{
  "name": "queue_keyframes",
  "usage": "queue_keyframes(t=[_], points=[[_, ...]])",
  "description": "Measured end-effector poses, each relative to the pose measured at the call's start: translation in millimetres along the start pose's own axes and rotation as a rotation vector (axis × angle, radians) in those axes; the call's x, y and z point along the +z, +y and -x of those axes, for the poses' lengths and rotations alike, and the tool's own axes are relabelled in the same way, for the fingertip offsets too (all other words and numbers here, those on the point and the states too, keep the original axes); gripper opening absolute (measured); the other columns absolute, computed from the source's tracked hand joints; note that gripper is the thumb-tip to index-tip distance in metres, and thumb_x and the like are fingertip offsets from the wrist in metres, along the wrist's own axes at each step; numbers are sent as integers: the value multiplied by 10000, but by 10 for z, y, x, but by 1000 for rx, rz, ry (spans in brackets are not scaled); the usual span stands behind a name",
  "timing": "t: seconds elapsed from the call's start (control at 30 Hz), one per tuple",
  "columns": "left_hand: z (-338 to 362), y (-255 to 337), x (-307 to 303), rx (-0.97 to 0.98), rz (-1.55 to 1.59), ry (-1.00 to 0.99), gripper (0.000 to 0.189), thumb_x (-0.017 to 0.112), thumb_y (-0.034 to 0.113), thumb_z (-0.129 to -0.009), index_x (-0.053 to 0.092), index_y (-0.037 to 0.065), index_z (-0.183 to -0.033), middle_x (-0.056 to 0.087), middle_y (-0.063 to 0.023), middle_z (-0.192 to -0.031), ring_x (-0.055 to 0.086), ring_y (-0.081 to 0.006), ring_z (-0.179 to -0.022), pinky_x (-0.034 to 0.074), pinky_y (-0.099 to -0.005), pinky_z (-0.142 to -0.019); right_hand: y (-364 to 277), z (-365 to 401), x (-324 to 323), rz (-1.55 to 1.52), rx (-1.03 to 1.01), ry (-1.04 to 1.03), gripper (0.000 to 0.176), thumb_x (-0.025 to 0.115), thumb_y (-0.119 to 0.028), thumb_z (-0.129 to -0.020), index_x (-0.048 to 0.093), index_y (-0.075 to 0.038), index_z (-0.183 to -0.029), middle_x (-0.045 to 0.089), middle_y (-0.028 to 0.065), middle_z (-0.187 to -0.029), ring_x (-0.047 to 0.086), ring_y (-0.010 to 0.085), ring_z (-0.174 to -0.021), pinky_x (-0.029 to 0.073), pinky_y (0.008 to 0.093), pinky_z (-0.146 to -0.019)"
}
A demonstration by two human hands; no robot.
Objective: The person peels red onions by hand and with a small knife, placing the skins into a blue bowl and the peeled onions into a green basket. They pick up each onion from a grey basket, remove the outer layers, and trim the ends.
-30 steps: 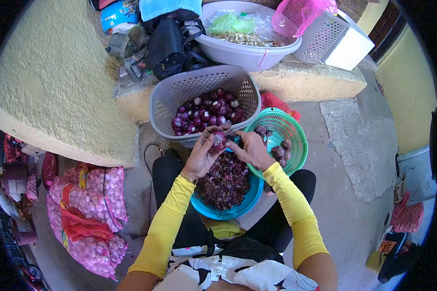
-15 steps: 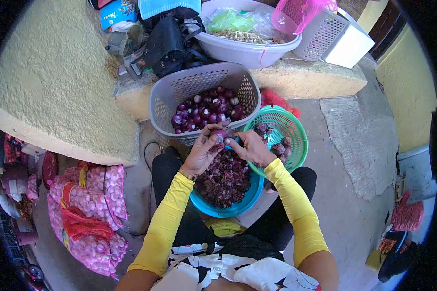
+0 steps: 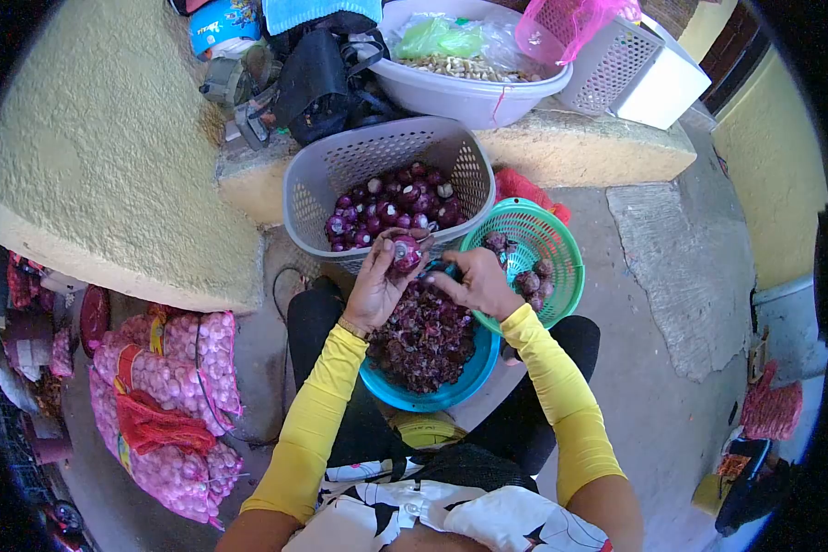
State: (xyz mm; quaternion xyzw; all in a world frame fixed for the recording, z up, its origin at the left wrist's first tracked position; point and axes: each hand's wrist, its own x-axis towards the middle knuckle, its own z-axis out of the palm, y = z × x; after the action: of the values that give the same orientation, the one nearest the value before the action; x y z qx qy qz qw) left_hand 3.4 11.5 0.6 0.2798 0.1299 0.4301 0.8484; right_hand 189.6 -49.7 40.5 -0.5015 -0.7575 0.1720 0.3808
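Observation:
My left hand (image 3: 377,287) is closed around a red onion (image 3: 405,253), which shows a shiny purple surface with a pale patch. Close beside it, my right hand (image 3: 484,283) grips what looks like a small knife (image 3: 445,268) with a dark blue handle, mostly hidden by the fingers. Below both hands is a blue basin (image 3: 485,363) full of dark onion skins (image 3: 423,354). A grey basket (image 3: 308,198) with peeled red onions (image 3: 400,204) stands just beyond. To the right, a green colander (image 3: 561,241) holds several unpeeled onions (image 3: 534,281).
Mesh sacks of pinkish bulbs (image 3: 170,377) lie on the floor at left. On the ledge ahead are a black bag (image 3: 313,87), a large white tub (image 3: 469,99) and a grey perforated basket (image 3: 607,69). Red netting (image 3: 529,191) lies behind the colander.
The onion has turned and dropped slightly to the left in my left hand, showing more of its purple side. My right hand has drawn a little away from it.

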Motion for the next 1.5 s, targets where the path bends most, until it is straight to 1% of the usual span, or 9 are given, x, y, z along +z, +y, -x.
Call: queue_keyframes(t=[0.17, 0.37, 0.8, 0.97, 1.13, 1.23, 1.33, 1.4, 1.5], points=[[46, 15, 72, -18, -66, -75, 258, 527, 187, -995, 494, 111, -1239, 502, -106, -1364, 503, -219, -1245, 452, -362, -1035, 2, -23, -41, -111, 327, -31, 351, 722, -312, -838, 662, 12, -958, 510, 131, -532, 509, 237, -465, 416, 362, -497], [16, -40, 30, -27, -43, -103, 302, 585, 185, -961, 507, 120, -1246, 443, -118, -1434, 448, -224, -1306, 473, -338, -989, 19, -13, 16, -56, 178, 37, 366, 684, -336, -873, 663, 17, -972, 523, 155, -570, 506, 222, -494, 412, 359, -511], [48, -11, 101, -15, -61, -115, 238, 542, 125, -982, 498, 139, -1215, 398, -104, -1458, 441, -215, -1299, 440, -360, -1027, 89, -23, 88, -175, 274, -98, 375, 614, -311, -937, 640, 54, -857, 379, 105, -514, 340, 130, -490, 320, 355, -452], [14, -1, 91, 11, 34, -42, 220, 521, 161, -997, 499, 128, -1213, 472, -110, -1397, 446, -257, -1320, 440, -403, -1039, -29, -9, 11, -51, 57, -97, 323, 670, -307, -885, 672, 15, -854, 374, 127, -489, 393, 168, -421, 307, 352, -429], [34, 32, 107, 25, 64, -45, 221, 534, 123, -985, 506, 124, -1204, 492, -125, -1376, 442, -287, -1329, 434, -414, -1047, -51, -24, 23, 9, 245, -55, 363, 698, -373, -850, 695, -25, -952, 552, 199, -575, 557, 349, -506, 429, 421, -499], [30, 30, 111, 34, 67, -67, 236, 551, 87, -960, 514, 124, -1190, 482, -133, -1383, 434, -296, -1336, 429, -404, -1046, -48, -29, 71, -90, 344, 35, 390, 703, -372, -850, 679, -2, -968, 533, 186, -553, 539, 318, -471, 418, 407, -478], [9, 10, 107, 53, 47, -106, 246, 562, 59, -936, 522, 123, -1170, 466, -135, -1396, 424, -298, -1342, 421, -392, -1045, 71, -9, 159, -136, 235, 82, 396, 699, -369, -856, 670, 9, -973, 524, 185, -544, 528, 314, -459, 411, 403, -466], [13, 7, 113, 61, 24, -125, 248, 565, 50, -926, 525, 123, -1159, 457, -134, -1404, 417, -297, -1347, 417, -387, -1045, 48, -2, 121, -66, 301, -8, 372, 683, -339, -886, 670, 16, -997, 546, 147, -583, 465, 173, -478, 386, 349, -479], [27, 13, 127, 62, 7, -104, 259, 607, 89, -909, 561, 129, -1161, 451, -138, -1428, 410, -317, -1350, 428, -368, -1000, 80, -1, 147, -45, 263, -8, 365, 677, -338, -890, 672, 15, -978, 522, 145, -568, 448, 173, -469, 369, 343, -469]])
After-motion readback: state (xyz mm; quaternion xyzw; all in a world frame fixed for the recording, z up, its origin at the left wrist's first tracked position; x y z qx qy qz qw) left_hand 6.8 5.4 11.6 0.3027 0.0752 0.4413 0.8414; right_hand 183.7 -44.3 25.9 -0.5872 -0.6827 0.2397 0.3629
